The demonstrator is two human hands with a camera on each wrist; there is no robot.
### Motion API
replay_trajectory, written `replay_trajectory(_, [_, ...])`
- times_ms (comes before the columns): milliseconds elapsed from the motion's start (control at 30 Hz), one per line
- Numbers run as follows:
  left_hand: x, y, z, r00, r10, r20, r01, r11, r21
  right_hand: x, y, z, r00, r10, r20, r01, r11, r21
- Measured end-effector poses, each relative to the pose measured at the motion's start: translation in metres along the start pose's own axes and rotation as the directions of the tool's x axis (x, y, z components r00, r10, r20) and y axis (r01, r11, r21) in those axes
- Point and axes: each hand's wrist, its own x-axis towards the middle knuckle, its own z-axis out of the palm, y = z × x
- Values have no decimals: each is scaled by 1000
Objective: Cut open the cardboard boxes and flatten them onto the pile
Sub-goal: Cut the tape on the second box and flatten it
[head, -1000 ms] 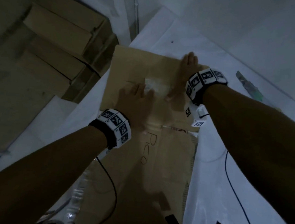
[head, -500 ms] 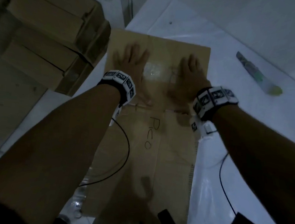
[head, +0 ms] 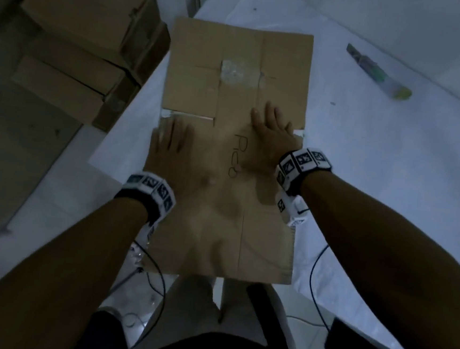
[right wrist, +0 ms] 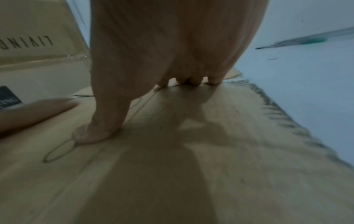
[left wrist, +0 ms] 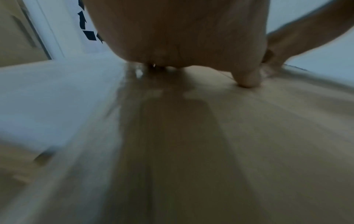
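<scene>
Both palms lie flat on the box (head: pixel 238 63), fingers straight. Left hand (head: pixel 173 152) presses at 9 o'clock, right hand (head: pixel 271 139) at 3; knife (head: pixel 378 73) lies at 2 o'clock, well apart

Brown flattened box (head: pixel 239 58); green-yellow knife (head: pixel 379 73); white surface (head: pixel 391 160).

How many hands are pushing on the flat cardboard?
2. The left hand presses flat near the left edge of the flattened cardboard box; the right hand presses flat near its right edge, beside the handwriting.
</scene>
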Motion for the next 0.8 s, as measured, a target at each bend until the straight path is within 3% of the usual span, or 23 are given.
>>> replay_trajectory(100, [-27, 3, 11, 997, -64, 46, 64, 998, 3, -5, 1, 6, 1000, 2, -31, -2, 1000, 12])
replay_trajectory(200, [-31, 6, 11, 992, -116, 45, 118, 992, -39, -19, -2, 25, 992, 94, -87, -87, 993, 80])
replay_trajectory(333, [-29, 9, 6, 986, -150, 66, 156, 983, -92, -52, -17, 68, 932, 274, -236, -242, 957, 159])
replay_trajectory(400, [-29, 10, 3, 979, -189, 78, 197, 973, -119, -70, -26, 89, 908, 335, -250, -300, 939, 170])
replay_trajectory(500, [-42, 14, 7, 938, -342, 49, 345, 916, -207, -92, -34, 115, 870, 409, -274, -372, 911, 178])
replay_trajectory(633, [-67, 26, 26, 880, -468, -84, 434, 862, -262, -95, -35, 125, 846, 430, -316, -384, 901, 201])
replay_trajectory(800, [-62, 27, 26, 879, -475, -43, 450, 855, -258, -93, -35, 125, 842, 428, -328, -383, 903, 196])
